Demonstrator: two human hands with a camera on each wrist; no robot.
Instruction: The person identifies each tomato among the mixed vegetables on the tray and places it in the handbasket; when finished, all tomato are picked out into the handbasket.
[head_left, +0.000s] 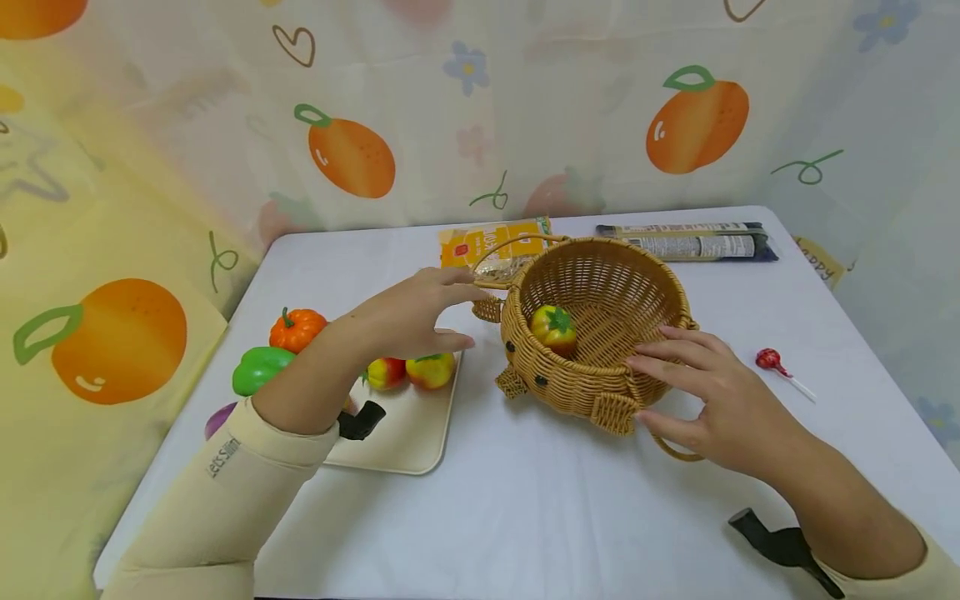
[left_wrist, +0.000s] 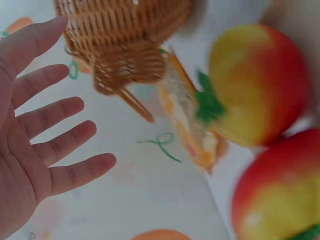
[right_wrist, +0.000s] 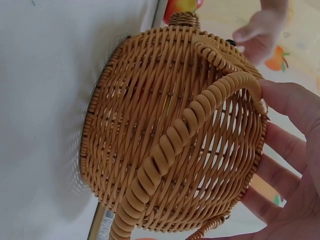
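Basket (head_left: 568, 393), wicker, with curved handles: standing on the worktop (head_left: 510, 517), between the two grips. Inside the basket, toward its left side: one yellow toy fruit (head_left: 553, 333) with green leafy top. Left grip (head_left: 416, 315): fingers spread, at the basket's left handle; contact cannot be told. Right grip (head_left: 708, 396): fingers spread, fingertips at the basket's right near rim, thumb lower, beside its wall. Left of basket: cream tray (head_left: 408, 437), bearing two red-and-yellow toy fruits (head_left: 431, 372). Farther left of basket: orange pumpkin (head_left: 297, 332); green bell pepper (head_left: 259, 369). Behind basket: yellow packet (head_left: 495, 243). Behind basket, to the right: long dark packet (head_left: 693, 245). Right of basket: red lollipop (head_left: 771, 360), white stick.
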